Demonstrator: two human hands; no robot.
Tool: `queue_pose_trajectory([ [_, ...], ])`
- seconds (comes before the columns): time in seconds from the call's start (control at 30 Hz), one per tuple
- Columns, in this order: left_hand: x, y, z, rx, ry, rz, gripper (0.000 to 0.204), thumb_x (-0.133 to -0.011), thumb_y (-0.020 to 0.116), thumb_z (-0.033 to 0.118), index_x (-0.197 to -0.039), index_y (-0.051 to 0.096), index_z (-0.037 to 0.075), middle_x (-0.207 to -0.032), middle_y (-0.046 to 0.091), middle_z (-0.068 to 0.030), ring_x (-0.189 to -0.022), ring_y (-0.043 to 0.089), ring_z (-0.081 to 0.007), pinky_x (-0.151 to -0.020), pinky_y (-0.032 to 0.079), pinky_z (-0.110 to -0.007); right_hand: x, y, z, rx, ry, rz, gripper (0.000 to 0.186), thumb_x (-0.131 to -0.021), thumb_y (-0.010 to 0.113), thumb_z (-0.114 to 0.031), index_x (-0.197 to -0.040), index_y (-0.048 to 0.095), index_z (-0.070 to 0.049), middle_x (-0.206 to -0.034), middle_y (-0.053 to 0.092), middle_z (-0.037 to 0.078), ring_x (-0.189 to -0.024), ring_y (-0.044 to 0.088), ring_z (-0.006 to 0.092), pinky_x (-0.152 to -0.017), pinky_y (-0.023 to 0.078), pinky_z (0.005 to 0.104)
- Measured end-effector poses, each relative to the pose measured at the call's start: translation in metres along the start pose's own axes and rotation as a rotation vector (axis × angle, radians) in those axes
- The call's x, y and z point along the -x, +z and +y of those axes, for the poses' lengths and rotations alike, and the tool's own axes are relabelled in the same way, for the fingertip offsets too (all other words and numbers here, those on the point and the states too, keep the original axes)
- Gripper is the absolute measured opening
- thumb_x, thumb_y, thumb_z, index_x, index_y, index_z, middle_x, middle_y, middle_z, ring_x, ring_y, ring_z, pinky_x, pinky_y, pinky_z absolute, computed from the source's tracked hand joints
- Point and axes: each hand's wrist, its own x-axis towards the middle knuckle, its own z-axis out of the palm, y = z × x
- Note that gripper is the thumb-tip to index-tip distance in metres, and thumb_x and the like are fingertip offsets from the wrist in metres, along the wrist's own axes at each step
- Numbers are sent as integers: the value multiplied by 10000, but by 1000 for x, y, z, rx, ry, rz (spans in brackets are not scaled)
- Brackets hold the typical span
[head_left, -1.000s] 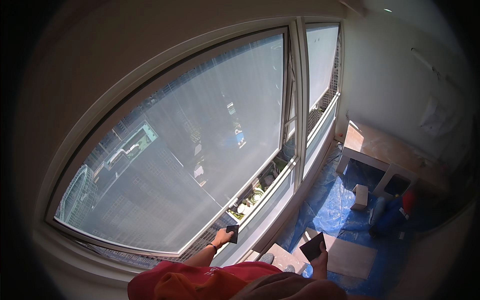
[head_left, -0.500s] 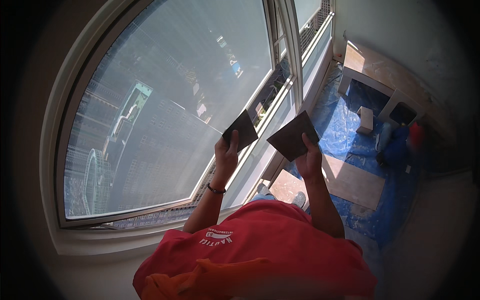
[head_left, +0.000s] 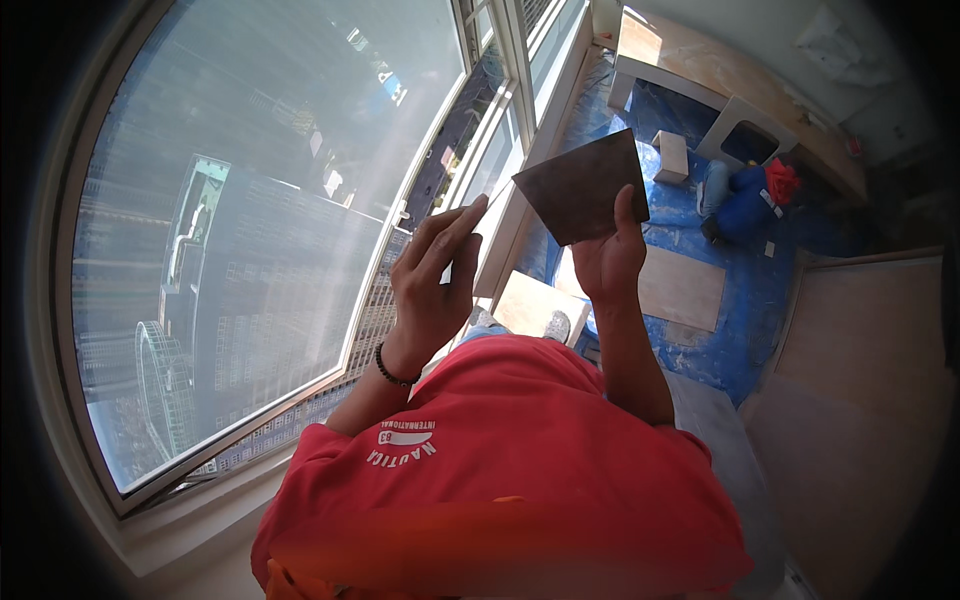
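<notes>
In my right hand (head_left: pixel 612 262) is a thin, dark brown square plate (head_left: pixel 585 190), its flat face turned toward me, with the thumb pressed on its lower right part. My left hand (head_left: pixel 432 275) is raised beside it, near the window, fingers stretched together and thumb apart from them. A thin, pale edge shows by the left fingertips. It looks like the other dark plate turned edge-on, most of it hidden. A gap separates the two hands.
A large window (head_left: pixel 270 230) fills the left, high above a city. Below, a person (head_left: pixel 745 200) in blue and red crouches on a blue sheet (head_left: pixel 745 300). Wooden boards (head_left: pixel 680 285), a small box-like block (head_left: pixel 671 157) and a wooden frame (head_left: pixel 745 130) lie around there.
My left hand has turned so its plate's face no longer shows. The right plate has risen and appears larger. My view has shifted right, bringing more of the room in.
</notes>
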Motion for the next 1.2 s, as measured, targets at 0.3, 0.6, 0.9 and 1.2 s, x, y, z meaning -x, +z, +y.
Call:
queue_pose_trajectory([
  [0.3,17,30,15,-320,381,-188,510,-852,718,98,-1355,678,169,-1367,612,-68,-1301,575,-262,-1121,430,-476,23,24,1,100,-23,-105,639,-1085,379,-539,-1530,396,-81,-1441,566,128,-1333,548,303,-1131,429,478],
  [0.6,33,33,15,-453,370,-33,460,-857,772,194,-1313,712,204,-1312,632,-1,-1262,596,-190,-1188,277,-541,34,34,1,289,16,-148,721,-1061,390,-584,-1547,355,-53,-1471,532,143,-1345,538,308,-1135,427,473],
  [0.9,37,34,16,-446,363,39,437,-851,783,198,-1284,726,208,-1282,659,-7,-1226,624,-198,-1174,309,-517,38,32,0,332,69,-243,737,-1048,425,-580,-1549,346,-45,-1461,538,148,-1337,550,301,-1128,444,464],
  [1.2,38,34,13,-452,359,66,454,-869,751,236,-1321,713,234,-1310,643,24,-1254,583,-195,-1129,344,-500,38,31,1,372,111,-244,755,-1042,432,-586,-1543,351,-27,-1451,549,155,-1328,561,296,-1119,456,452],
])
